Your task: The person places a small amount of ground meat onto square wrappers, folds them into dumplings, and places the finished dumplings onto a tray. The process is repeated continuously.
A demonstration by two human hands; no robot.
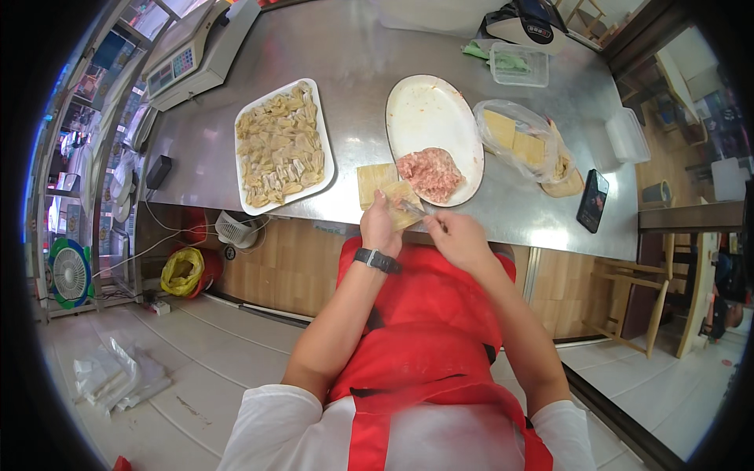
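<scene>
My left hand [381, 222] holds a square yellow dough wrapper [405, 219] at the table's front edge. In my right hand [458, 235] is a thin metal utensil [412, 207], its tip against that wrapper; what lies under the tip is too small to tell. More yellow wrappers [377, 176] lie on the steel table just beyond my left hand. A mound of raw minced meat [433, 173] rests at the near end of an oval white platter [433, 112]. To the left, folded wontons [280, 144] in rows fill a white tray [327, 171].
Right of the platter lies a plastic bag [530, 144] of wrappers. A smartphone [592, 200] and a clear plastic tub [519, 68] are farther right. A weighing scale [182, 65] stands at the back left. Below the table is a bin with a yellow liner [182, 272].
</scene>
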